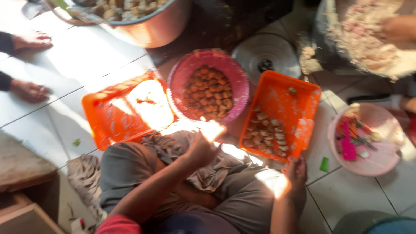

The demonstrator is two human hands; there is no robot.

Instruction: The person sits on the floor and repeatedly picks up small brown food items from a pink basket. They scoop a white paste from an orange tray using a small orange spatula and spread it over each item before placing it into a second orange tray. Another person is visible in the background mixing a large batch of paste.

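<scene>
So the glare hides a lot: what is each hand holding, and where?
Left hand: a small pale piece, pinched at its lower end. Right hand: cannot tell.

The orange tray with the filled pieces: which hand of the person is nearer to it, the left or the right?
Right. The right hand rests just below the near edge of the orange tray, almost touching. The left hand is raised to the tray's left, clearly apart from it.

Harsh sunlight patches glare off the white floor tiles (86, 56); the whole view is motion-blurred.
</scene>
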